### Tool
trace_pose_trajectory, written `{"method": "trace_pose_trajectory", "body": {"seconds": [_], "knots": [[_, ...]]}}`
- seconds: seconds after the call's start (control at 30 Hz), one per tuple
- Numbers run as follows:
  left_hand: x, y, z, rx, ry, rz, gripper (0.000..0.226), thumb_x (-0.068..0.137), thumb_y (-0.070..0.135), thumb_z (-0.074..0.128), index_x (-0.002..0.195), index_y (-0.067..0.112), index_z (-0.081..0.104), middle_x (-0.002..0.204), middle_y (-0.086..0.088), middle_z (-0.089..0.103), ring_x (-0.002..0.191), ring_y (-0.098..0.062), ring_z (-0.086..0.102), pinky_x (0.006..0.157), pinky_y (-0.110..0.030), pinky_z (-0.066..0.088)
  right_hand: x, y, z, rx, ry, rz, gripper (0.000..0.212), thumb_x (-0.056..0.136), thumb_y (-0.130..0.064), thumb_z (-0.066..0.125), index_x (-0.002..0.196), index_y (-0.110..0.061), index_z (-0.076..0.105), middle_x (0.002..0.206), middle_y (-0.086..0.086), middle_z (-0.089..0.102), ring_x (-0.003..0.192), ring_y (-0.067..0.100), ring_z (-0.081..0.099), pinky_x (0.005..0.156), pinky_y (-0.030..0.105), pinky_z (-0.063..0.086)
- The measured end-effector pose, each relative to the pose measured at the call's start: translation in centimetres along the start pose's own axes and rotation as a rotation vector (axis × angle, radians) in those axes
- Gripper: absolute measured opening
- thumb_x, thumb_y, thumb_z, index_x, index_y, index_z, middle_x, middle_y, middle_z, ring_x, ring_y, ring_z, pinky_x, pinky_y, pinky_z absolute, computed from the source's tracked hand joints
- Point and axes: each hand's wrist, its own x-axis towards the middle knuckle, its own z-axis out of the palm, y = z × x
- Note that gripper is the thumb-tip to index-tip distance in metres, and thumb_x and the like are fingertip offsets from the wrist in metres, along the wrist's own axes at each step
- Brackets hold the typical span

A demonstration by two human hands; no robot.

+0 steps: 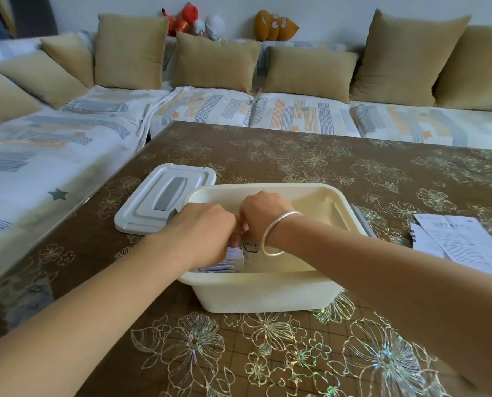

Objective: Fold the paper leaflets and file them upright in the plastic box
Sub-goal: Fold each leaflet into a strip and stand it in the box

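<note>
A person's left hand point(201, 233) and right hand point(263, 214) meet knuckle to knuckle inside the cream plastic box point(267, 296), fingers curled down onto the folded leaflets point(234, 260). These stand on edge, leaning slightly, directly beneath the fingertips in the box's near-left corner. Both hands appear to pinch the pack, though the fingertips are hidden. The unfolded leaflets point(462, 242) lie flat on the tabletop point(296, 156), well to the right of the box and nearer the right hand, which is likely to fetch the next sheet.
</note>
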Motion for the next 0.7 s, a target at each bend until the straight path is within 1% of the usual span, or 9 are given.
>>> {"method": "trace_pose_trajectory", "body": {"seconds": [0.07, 0.13, 0.2, 0.27, 0.33, 0.47, 0.57, 0.63, 0.7], "knots": [[0.1, 0.2, -0.3, 0.002, 0.048, 0.013, 0.023, 0.089, 0.013, 0.051, 0.095, 0.027, 0.068, 0.096, 0.003, 0.063, 0.081, -0.019, 0.058, 0.064, -0.029, 0.039, 0.1, -0.4, 0.1, 0.011, -0.023, -0.006, 0.015, 0.084, -0.026, 0.064, 0.076, -0.017, 0.056, 0.067, 0.0, 0.048, 0.077, 0.027, 0.058, 0.064, 0.027, 0.04], [0.1, 0.2, -0.8, -0.004, 0.114, 0.028, 0.024, 0.086, 0.01, 0.049, 0.088, 0.026, 0.067, 0.094, 0.002, 0.062, 0.087, -0.021, 0.057, 0.069, -0.03, 0.039, 0.2, -0.7, 0.1, 0.047, -0.037, -0.004, 0.02, 0.088, -0.029, 0.059, 0.074, -0.017, 0.051, 0.071, 0.002, 0.05, 0.075, 0.027, 0.055, 0.065, 0.028, 0.038], [-0.1, -0.5, -1.7, -0.061, 0.204, 0.017, 0.033, 0.082, 0.006, 0.047, 0.079, 0.034, 0.064, 0.089, 0.003, 0.062, 0.092, -0.023, 0.056, 0.076, -0.034, 0.043, 0.2, -0.9, 0.0, 0.109, -0.035, 0.014, 0.017, 0.089, -0.025, 0.057, 0.075, -0.015, 0.058, 0.076, 0.003, 0.058, 0.077, 0.025, 0.058, 0.065, 0.028, 0.04], [-0.5, -1.4, -2.4, -0.132, 0.28, -0.02, 0.04, 0.08, 0.004, 0.047, 0.081, 0.037, 0.068, 0.089, 0.006, 0.063, 0.093, -0.021, 0.055, 0.081, -0.034, 0.043, 0.4, -1.0, 0.0, 0.163, -0.057, 0.017, 0.01, 0.086, -0.02, 0.061, 0.088, -0.016, 0.07, 0.084, 0.002, 0.068, 0.083, 0.023, 0.063, 0.069, 0.026, 0.045], [-1.0, -2.3, -2.7, -0.184, 0.313, -0.039, 0.041, 0.082, 0.003, 0.047, 0.085, 0.035, 0.071, 0.085, 0.01, 0.062, 0.09, -0.015, 0.054, 0.081, -0.032, 0.043, 0.4, -0.9, 0.0, 0.213, -0.081, 0.001, 0.013, 0.084, -0.02, 0.066, 0.093, -0.023, 0.075, 0.091, 0.001, 0.072, 0.085, 0.021, 0.064, 0.071, 0.023, 0.045], [-1.9, -2.5, -2.5, -0.276, 0.294, -0.082, 0.042, 0.086, 0.004, 0.046, 0.084, 0.038, 0.071, 0.077, 0.013, 0.054, 0.078, -0.008, 0.05, 0.074, -0.029, 0.043, -0.1, -1.1, 0.0, 0.231, -0.115, -0.056, 0.013, 0.086, -0.022, 0.066, 0.092, -0.027, 0.076, 0.089, -0.002, 0.072, 0.077, 0.017, 0.06, 0.069, 0.022, 0.043], [-2.2, -2.0, -2.2, -0.288, 0.276, -0.093, 0.04, 0.089, 0.008, 0.046, 0.086, 0.039, 0.071, 0.082, 0.009, 0.058, 0.08, -0.013, 0.056, 0.072, -0.031, 0.045, -1.0, -0.3, -1.1, 0.292, -0.077, -0.052, 0.02, 0.087, -0.011, 0.062, 0.092, -0.025, 0.075, 0.088, -0.003, 0.073, 0.076, 0.016, 0.067, 0.063, 0.021, 0.05], [-2.3, -1.1, -2.3, -0.312, 0.306, -0.078, 0.04, 0.089, 0.008, 0.046, 0.086, 0.039, 0.072, 0.085, 0.01, 0.065, 0.078, -0.013, 0.061, 0.072, -0.03, 0.048, -2.3, 1.2, -2.7, 0.4, -0.005, -0.029, 0.019, 0.09, -0.009, 0.06, 0.093, -0.022, 0.073, 0.086, -0.005, 0.072, 0.069, 0.012, 0.07, 0.053, 0.014, 0.049], [-2.3, 0.5, -2.6, -0.359, 0.346, -0.057, 0.04, 0.089, 0.007, 0.046, 0.085, 0.036, 0.073, 0.088, 0.014, 0.065, 0.074, -0.007, 0.06, 0.071, -0.028, 0.048, -4.5, 3.2, -4.2, 0.511, 0.102, -0.01, 0.017, 0.091, -0.01, 0.058, 0.093, -0.021, 0.071, 0.084, -0.007, 0.072, 0.064, 0.008, 0.07, 0.052, 0.016, 0.052]]}}
